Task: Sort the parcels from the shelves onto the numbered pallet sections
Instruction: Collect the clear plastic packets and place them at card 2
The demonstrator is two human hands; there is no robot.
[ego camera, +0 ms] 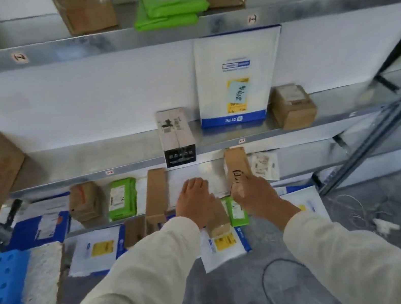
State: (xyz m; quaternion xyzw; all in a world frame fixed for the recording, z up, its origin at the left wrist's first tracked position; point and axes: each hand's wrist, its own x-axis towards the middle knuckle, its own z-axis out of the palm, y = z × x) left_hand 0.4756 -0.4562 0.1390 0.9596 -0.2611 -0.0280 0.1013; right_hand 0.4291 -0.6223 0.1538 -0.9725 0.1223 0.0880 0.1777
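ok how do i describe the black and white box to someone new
Find the middle shelf, where a tall white-and-blue mailer leans on the wall. Left of that mailer a narrow box sits at the front edge. It alone is black and white; the other boxes there are brown.

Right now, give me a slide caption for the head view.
Parcel sorting: the right hand grips a marked brown box while the left hand rests open beside it.
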